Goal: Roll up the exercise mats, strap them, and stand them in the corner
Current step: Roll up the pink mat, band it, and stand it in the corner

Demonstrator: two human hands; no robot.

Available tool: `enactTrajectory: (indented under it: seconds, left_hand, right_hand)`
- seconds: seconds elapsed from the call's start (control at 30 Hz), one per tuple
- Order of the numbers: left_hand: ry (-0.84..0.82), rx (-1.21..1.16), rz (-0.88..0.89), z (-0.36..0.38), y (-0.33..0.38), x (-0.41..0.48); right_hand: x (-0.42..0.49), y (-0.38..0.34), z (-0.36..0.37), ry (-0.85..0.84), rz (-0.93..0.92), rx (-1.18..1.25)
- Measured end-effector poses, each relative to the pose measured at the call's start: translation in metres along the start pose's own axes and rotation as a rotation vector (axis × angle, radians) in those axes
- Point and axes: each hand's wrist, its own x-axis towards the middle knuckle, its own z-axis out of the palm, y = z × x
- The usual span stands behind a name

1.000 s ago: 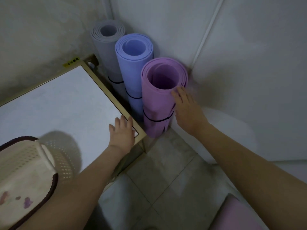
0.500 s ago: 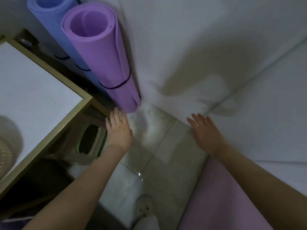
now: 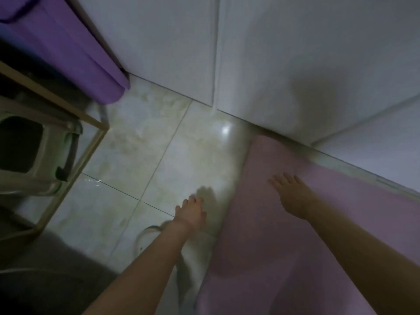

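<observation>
A pink exercise mat [image 3: 284, 253] lies flat on the tiled floor along the right wall. My right hand [image 3: 293, 196] reaches over its near end with fingers spread and nothing in it. My left hand [image 3: 192, 213] hovers over the bare tiles just left of the mat's edge, fingers loosely apart and empty. A rolled purple mat [image 3: 68, 53] with a dark strap stands in the corner at the top left; only its lower part shows.
A metal table frame [image 3: 75, 114] with a green plastic stool [image 3: 34, 155] under it stands at the left. White walls [image 3: 295, 53] meet the floor behind. A white shoe [image 3: 147, 237] shows by my left forearm.
My view has swung down and right, away from the standing rolls. Both hands have left the purple roll and the table and dropped toward the flat pink mat.
</observation>
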Motion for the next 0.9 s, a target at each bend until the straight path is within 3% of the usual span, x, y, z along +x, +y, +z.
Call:
enactTrajectory:
  seconds: [0.2,0.6,0.77,0.83,0.9]
  left_hand:
    - [-0.066,-0.187,0.021,0.079,0.033,0.041]
    - [-0.134,-1.084,-0.038,0.123,0.054,0.1]
    - [-0.468,-1.476,0.029,0.108,0.055,0.09]
    - [-0.445,-1.492,0.102,0.099,0.065,0.085]
    - [-0.262,-1.352,0.13,0.09,0.078,0.082]
  right_hand:
    - [0.039,-0.002,0.079,-0.024,-0.084,0.06]
    - [0.094,0.008,0.138,0.145,-0.236,0.137]
    - [0.091,0.004,0.128,0.356,-0.171,0.15]
    - [0.084,0.005,0.118,0.479,-0.131,0.175]
    - [0.076,0.01,0.11,0.645,-0.135,0.178]
